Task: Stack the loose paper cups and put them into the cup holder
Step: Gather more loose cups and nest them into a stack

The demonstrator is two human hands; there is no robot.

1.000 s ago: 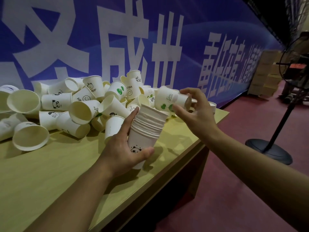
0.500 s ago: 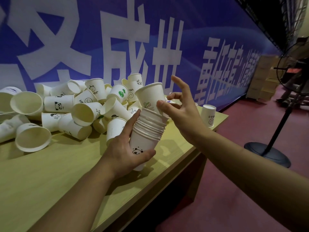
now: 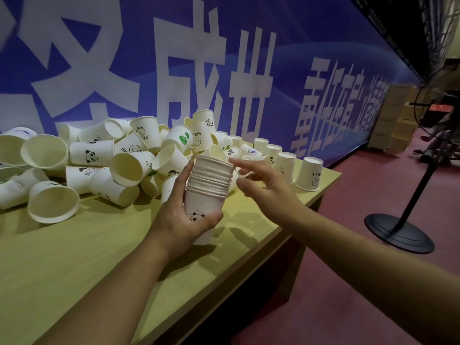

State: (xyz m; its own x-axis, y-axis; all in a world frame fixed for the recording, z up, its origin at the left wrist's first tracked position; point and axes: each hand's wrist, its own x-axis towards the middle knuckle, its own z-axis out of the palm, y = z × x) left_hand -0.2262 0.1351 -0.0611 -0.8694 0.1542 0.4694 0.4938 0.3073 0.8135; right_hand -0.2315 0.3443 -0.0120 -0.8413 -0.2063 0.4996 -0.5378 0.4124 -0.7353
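My left hand (image 3: 178, 217) grips a stack of several nested white paper cups (image 3: 209, 185), tilted slightly, with a panda print on the lowest one. My right hand (image 3: 263, 183) hovers just right of the stack's rim, fingers spread and relaxed, holding nothing; its fingertips are at or near the top rim. A big pile of loose paper cups (image 3: 99, 160) lies tumbled on the table behind and to the left. Several cups (image 3: 308, 174) stand upside down in a row at the table's far right corner. No cup holder is in view.
The yellow-green table (image 3: 74, 265) ends in a front edge running diagonally to the right corner. A blue banner with white characters backs the table. A standing fan (image 3: 403, 227) and cardboard boxes (image 3: 398, 115) stand on the red floor to the right.
The cup my right hand was carrying has dropped into the stack and sits nested. My right hand has let go and opened beside the rim. The left hand keeps its hold.
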